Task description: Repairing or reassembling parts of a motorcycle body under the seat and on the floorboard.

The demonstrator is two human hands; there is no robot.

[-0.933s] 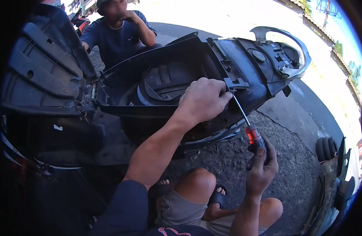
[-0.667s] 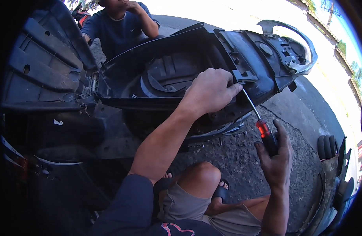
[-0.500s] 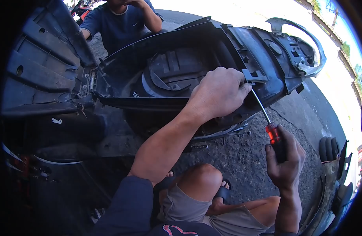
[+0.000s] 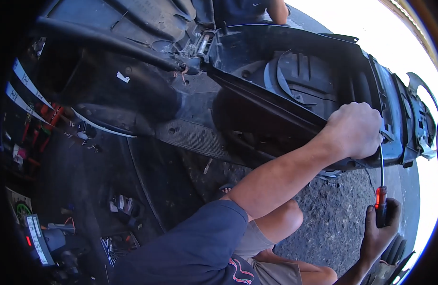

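Note:
My right hand [image 4: 381, 232] grips the handle of a screwdriver [image 4: 381, 195], whose grip is part clear red, part black. Its thin metal shaft points up toward the rear side edge of a scooter's black under-seat storage box [image 4: 271, 104]. At that edge my left hand [image 4: 356, 129] is closed, its fingertips curled close by the screwdriver's tip. What the left fingers pinch, if anything, is hidden behind the hand. Inside the box a rounded dark panel [image 4: 307, 78] shows. The black rear body panel [image 4: 392, 114] lies just past my left hand.
The raised seat [image 4: 147, 23] stands at the upper left, hinged to the box. Beyond the scooter is a person in a dark shirt [image 4: 238, 10]. A ribbed footboard [image 4: 195, 137] runs below the box. Loose tools [image 4: 118, 247] lie on the ground at lower left.
My view has swung left, so the scooter and both hands appear farther right and more of the left-hand ground shows. Both hands stay at the same edge, the screwdriver still held.

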